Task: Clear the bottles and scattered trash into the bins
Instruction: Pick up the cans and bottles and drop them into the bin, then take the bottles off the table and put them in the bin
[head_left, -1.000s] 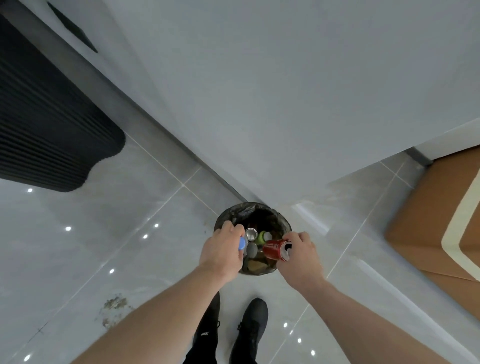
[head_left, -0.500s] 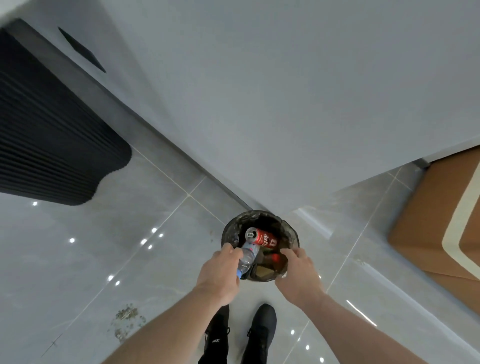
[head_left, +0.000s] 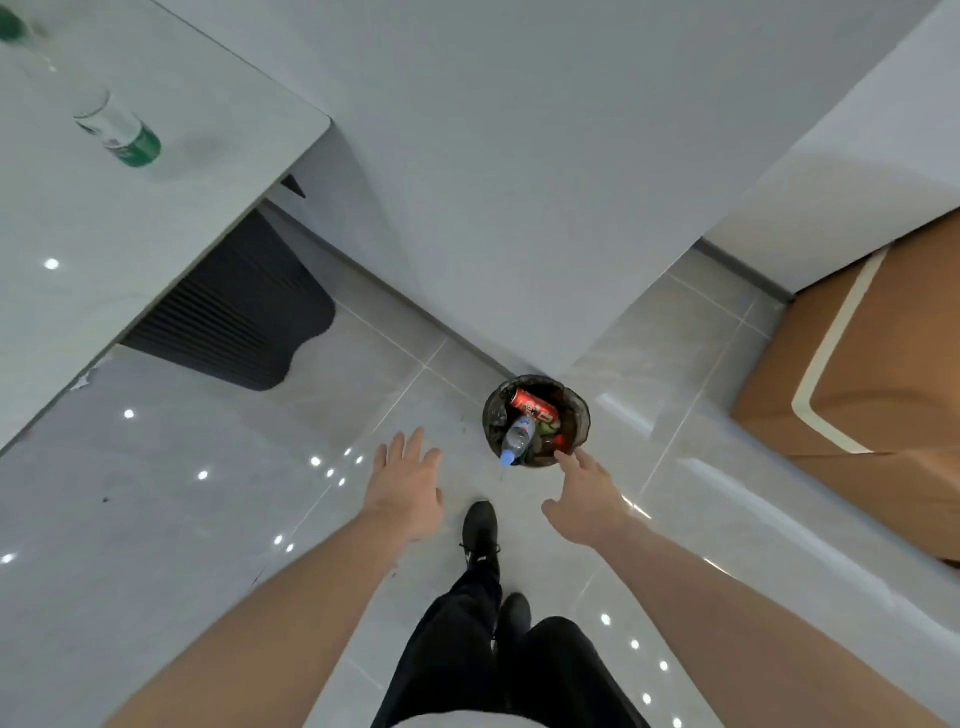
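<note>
Both hands out and empty, fingers spread apart: left hand (head_left: 408, 491) flat over bare floor tile (head_left: 218, 519), right hand (head_left: 587, 499) reaching forward, index fingertip just short of the near rim of the bin (head_left: 582, 415). One round bin only, dark-lined, standing on the floor just ahead of the right hand and ahead-right of the left, tucked close to the white wall (head_left: 519, 182). Inside it, one red can (head_left: 534, 407) lying tilted at the far side, one clear water bottle (head_left: 518, 438) slanted with its blue cap toward the near rim, more trash underneath, too jumbled to count. Nothing between the right fingertip and the rim; clear gap between the two hands, with one black shoe (head_left: 480, 530) planted on the tile below that gap and a second shoe partly hidden behind the dark trouser legs nearer the body. Far ahead-left of the left hand, a pale tabletop (head_left: 130, 234) with one green-labelled clear bottle (head_left: 122, 130) lying on it, another green blur at the very corner, too cut off to tell. Beneath the table edge, one dark ribbed panel (head_left: 244, 317). Well off to the right of the right hand, one brown box with a cream stripe (head_left: 883, 353)
</note>
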